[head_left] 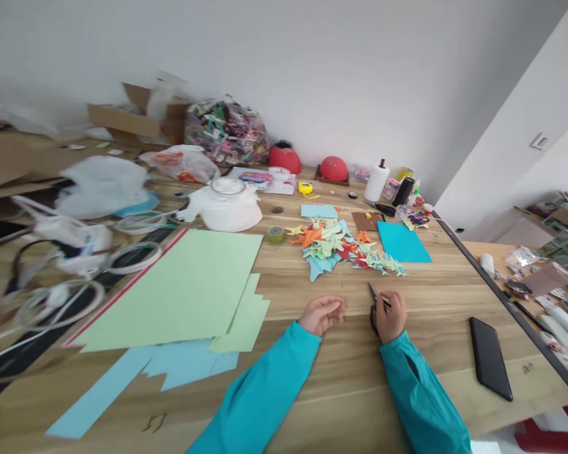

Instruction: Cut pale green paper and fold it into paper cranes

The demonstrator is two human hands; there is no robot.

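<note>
My right hand (pixel 392 315) is wrapped round a pair of black-handled scissors (pixel 373 292), the blades pointing forward and left above the table. To its left, my left hand (pixel 320 314) is closed, thumb drawn in against curled fingers; whatever may be between them does not show. Just beyond both hands lies a loose pile of paper cut-outs (pixel 332 239) in green, orange, red and blue. A bright blue sheet (pixel 403 242) is behind my right hand. Left of my left hand lie large light-green sheets (pixel 180 284), with pale blue strips (pixel 108 388) under their near edge.
A black phone (pixel 491 358) lies at the right. Tape (pixel 275 235), a yellow tape measure (pixel 305 188), a white bottle (pixel 377 183) and red domed objects (pixel 334 168) stand farther back. White cables (pixel 59 302) tangle at the left; a cardboard box (pixel 123 122) sits by the wall.
</note>
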